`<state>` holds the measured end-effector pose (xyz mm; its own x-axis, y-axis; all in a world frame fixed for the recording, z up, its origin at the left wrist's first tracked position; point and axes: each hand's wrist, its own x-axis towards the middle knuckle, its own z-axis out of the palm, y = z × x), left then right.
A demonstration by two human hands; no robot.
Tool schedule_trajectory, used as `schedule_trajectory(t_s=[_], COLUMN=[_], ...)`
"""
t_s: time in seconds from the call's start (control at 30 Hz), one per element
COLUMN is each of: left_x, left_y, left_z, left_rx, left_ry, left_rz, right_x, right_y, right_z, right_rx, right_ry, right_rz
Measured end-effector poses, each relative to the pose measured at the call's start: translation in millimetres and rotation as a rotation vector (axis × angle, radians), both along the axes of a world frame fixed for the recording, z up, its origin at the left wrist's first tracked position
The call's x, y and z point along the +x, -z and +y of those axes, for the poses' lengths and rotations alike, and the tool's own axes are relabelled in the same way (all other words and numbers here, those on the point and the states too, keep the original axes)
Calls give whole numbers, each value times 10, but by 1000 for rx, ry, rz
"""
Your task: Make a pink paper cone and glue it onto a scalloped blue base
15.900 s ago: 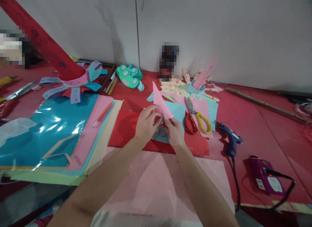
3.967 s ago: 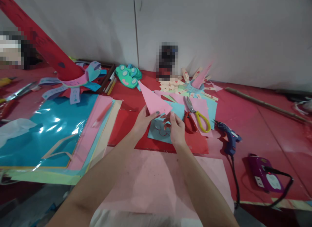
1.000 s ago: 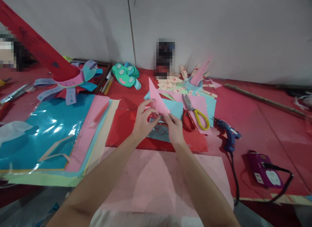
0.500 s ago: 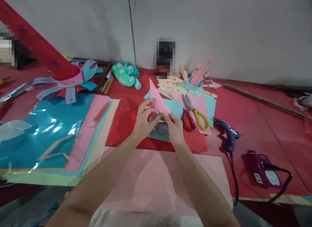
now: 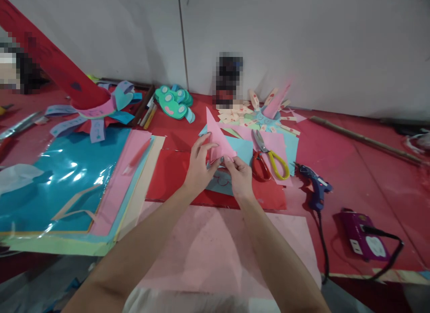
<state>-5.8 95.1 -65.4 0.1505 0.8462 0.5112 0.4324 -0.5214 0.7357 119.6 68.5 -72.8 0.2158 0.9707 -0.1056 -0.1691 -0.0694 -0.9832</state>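
Observation:
A pink paper cone [image 5: 219, 139] stands point up between my hands, over the red sheet [image 5: 174, 174]. My left hand [image 5: 200, 163] curves round its left side, the thumb at the lower edge and the fingers bent near the paper. At the bottom right edge, my right hand [image 5: 240, 173] pinches the paper between thumb and fingers. Beneath my hands lies a light blue paper [image 5: 220, 183] with a scalloped drawn line. To the right, scissors [image 5: 268, 155] with one red and one yellow handle lie partly open on pink and blue sheets.
A glue gun [image 5: 316, 185] and a purple power box [image 5: 363, 234] with a cable lie at right. Stacked coloured papers under a plastic-wrapped blue sheet [image 5: 77, 169] are at left. Paper crafts, including a green one [image 5: 173, 102], stand along the wall; a stick [image 5: 366, 138] lies back right.
The cone has turned slightly and its lower part looks wider. My left fingers have shifted a little up along its side; my right hand stays at the bottom edge.

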Motion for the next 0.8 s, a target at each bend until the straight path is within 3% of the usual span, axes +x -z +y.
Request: schedule_trajectory(t_s=[0.33, 0.8], left_x=[-23, -25], left_y=[26, 59], left_z=[21, 50], left_rx=[135, 193], left_ry=[-17, -26], left_rz=[64, 119], right_x=[-51, -66], right_y=[-85, -55], right_z=[6, 2], right_rx=[-58, -52], right_ry=[59, 108], right_rz=[267, 234])
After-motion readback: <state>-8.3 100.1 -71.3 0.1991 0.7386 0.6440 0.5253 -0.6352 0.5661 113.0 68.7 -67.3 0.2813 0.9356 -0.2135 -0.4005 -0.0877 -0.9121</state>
